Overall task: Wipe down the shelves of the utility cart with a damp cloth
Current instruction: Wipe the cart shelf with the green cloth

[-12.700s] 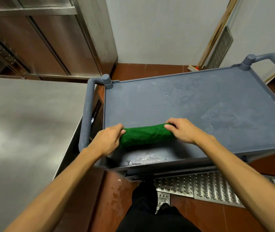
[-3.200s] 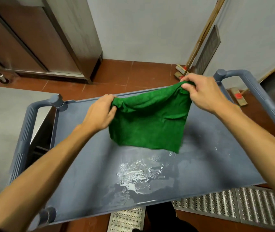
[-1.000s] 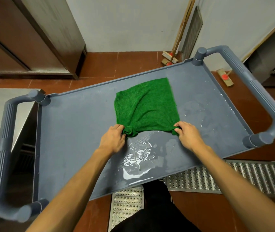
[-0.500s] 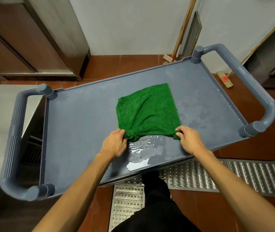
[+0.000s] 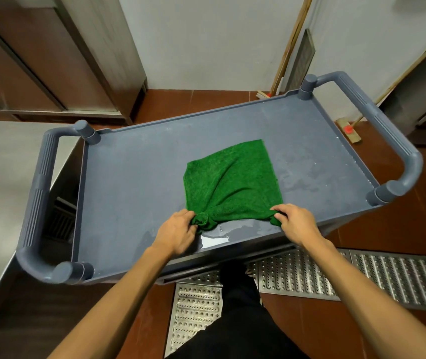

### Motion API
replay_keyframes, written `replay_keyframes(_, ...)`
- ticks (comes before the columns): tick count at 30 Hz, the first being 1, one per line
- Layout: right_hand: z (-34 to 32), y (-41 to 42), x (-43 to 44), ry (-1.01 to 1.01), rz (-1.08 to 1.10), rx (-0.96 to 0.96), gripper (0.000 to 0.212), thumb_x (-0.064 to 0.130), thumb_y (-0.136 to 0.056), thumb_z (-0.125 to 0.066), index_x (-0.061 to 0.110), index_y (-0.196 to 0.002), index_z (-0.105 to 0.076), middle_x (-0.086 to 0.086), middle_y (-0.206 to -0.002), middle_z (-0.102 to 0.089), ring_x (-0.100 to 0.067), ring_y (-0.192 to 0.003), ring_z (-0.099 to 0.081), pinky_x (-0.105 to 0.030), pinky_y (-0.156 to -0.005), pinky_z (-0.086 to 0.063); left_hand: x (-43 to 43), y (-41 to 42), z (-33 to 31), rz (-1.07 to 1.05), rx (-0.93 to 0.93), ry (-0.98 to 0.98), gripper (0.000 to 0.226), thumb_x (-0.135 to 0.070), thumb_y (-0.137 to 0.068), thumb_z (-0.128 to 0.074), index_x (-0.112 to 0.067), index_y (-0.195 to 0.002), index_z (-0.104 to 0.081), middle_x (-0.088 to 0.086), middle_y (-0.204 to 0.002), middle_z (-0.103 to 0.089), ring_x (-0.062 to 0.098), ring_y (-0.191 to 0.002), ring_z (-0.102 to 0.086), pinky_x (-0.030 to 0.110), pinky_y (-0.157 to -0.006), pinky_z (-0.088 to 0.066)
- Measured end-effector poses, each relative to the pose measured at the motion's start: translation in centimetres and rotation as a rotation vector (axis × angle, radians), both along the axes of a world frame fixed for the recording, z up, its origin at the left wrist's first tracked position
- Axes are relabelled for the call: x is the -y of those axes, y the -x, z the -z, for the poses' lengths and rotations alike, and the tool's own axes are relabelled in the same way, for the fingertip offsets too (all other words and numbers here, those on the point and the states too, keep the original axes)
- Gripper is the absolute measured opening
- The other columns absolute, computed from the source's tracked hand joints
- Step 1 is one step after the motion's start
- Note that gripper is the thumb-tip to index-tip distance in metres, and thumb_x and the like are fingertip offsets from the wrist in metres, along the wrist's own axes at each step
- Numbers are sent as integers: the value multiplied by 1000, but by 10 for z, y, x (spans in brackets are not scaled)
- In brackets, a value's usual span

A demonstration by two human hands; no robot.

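Cloth point(image 5: 230, 185), one, green, spread flat on top shelf of one grey cart point(image 5: 134, 182), right of centre, toward near edge. Near-left corner bunched and gripped in left hand point(image 5: 177, 233); near-right corner pinched in right hand point(image 5: 296, 224). Two looped handles: left end point(image 5: 38, 193), right end point(image 5: 388, 136). One wet patch point(image 5: 214, 239) between both hands.

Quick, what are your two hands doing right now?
Left hand: gripping the green cloth's bunched near corner.
Right hand: pinching its other near corner.
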State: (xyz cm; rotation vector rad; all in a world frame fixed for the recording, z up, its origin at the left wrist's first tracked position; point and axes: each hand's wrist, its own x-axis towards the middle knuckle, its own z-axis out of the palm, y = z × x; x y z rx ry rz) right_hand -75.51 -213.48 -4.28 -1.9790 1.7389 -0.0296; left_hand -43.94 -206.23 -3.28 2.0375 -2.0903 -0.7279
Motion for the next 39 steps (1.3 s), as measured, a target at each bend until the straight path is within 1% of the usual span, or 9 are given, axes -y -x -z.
replay_keyframes(4,1,-4,-9,8,-49,-45,32,24,-102,-45,31,-130,-61,-3,-124,-62,-27,-115,-58,-41,-99,-43,-16,-5,1,10,8,7,18,-17,-96,-53,-6,-109,-59,13,-106,-60,32,-104,-55,41,-87,-46)
replay_keyframes(10,1,-10,-18,3,-140,-121,33,28,-102,-43,33,-130,-60,2,-129,-56,-21,-118,-54,-39,-101,-38,-35,-16,0,11,49,-4,28,-20,-97,-52,-10,-122,-60,10,-113,-62,29,-110,-56,39,-89,-46)
replay_keyframes(15,1,-19,-25,8,-171,-143,33,27,-101,-44,33,-130,-60,2,-125,-56,-21,-116,-54,-39,-99,-38,-48,-24,1,23,85,-20,32,-22,-98,-50,-11,-127,-58,10,-119,-62,31,-115,-56,41,-95,-46)
replay_keyframes(20,2,-32,-31,8,-222,-159,33,26,-100,-43,35,-126,-62,2,-122,-58,-21,-114,-55,-38,-97,-39,-65,-41,0,2,123,-2,25,-22,-96,-52,-12,-117,-61,8,-116,-67,32,-110,-58,40,-90,-46)
replay_keyframes(22,3,-37,-32,12,-241,-165,33,27,-100,-43,34,-126,-62,2,-121,-58,-21,-113,-56,-38,-97,-39,-72,-45,1,-2,128,16,22,-22,-95,-52,-13,-113,-62,8,-113,-69,31,-109,-60,36,-90,-42)
replay_keyframes(27,2,-52,-34,8,-304,-178,33,28,-99,-43,36,-126,-61,1,-122,-59,-22,-115,-55,-38,-96,-40,-86,-60,3,-25,140,12,28,-23,-96,-52,-18,-121,-63,2,-127,-67,21,-123,-57,36,-104,-32)
replay_keyframes(33,4,-73,-39,5,-377,-171,35,27,-99,-43,35,-128,-60,1,-122,-58,-23,-116,-54,-37,-95,-39,-106,-79,1,-72,175,-9,27,-25,-98,-49,-22,-122,-61,-3,-124,-67,18,-124,-55,38,-110,-29)
replay_keyframes(36,5,-85,-41,5,-413,-164,35,27,-100,-42,35,-129,-60,1,-122,-58,-23,-115,-54,-37,-95,-39,-116,-89,-1,-86,210,-1,33,-28,-96,-46,-24,-125,-61,-3,-128,-65,18,-129,-51,41,-113,-25)
replay_keyframes(39,6,-98,-45,12,-451,-144,35,26,-101,-42,34,-130,-59,1,-121,-58,-23,-114,-54,-37,-95,-39,-128,-102,-5,-93,268,7,43,-33,-88,-40,-25,-124,-63,-2,-128,-65,18,-132,-48,44,-114,-24)
